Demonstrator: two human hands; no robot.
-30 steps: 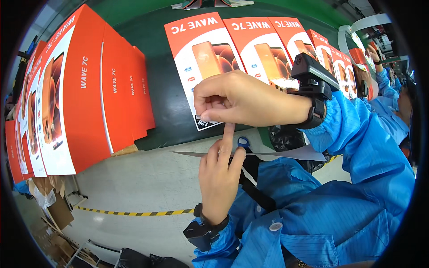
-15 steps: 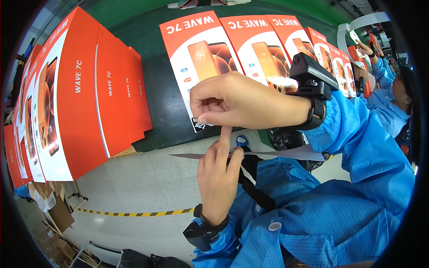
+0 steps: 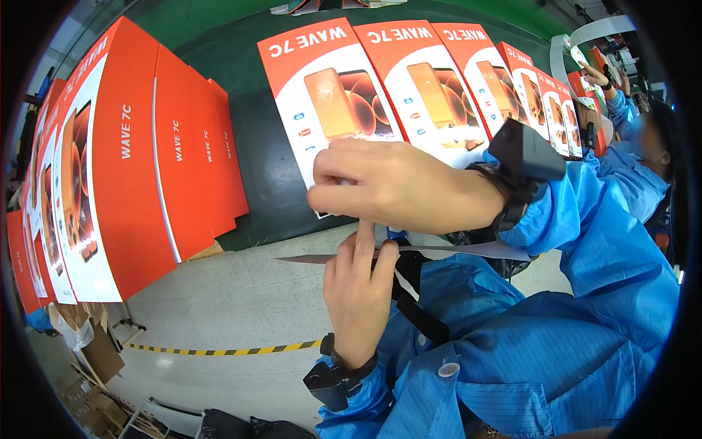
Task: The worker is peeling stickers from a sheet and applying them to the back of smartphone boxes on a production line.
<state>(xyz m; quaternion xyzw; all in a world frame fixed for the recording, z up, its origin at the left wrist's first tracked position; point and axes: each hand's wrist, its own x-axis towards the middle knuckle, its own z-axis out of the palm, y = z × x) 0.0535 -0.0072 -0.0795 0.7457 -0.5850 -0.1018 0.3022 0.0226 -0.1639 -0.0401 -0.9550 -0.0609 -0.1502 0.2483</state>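
My left hand (image 3: pixel 357 296) reaches up from the lower edge and holds a thin grey flat sheet (image 3: pixel 307 258), seen edge-on. Its index finger points up and touches the underside of my right hand (image 3: pixel 398 192). My right hand hovers just above the sheet with its fingers curled closed; what it pinches is hidden. Both arms wear blue sleeves with a black device on each wrist. Behind my hands, flat orange-and-white phone boxes (image 3: pixel 333 95) lie in a row on the dark green table (image 3: pixel 270 183).
A tall stack of orange boxes (image 3: pixel 131 168) stands on edge at the left. Another person in blue (image 3: pixel 643 146) works at the far right. Below the table lie a grey floor with a yellow-black stripe (image 3: pixel 219 351) and brown cartons (image 3: pixel 95 351).
Both hands stay together in nearly the same pose, sitting slightly lower in the picture. The boxes and table have shifted a little in view.
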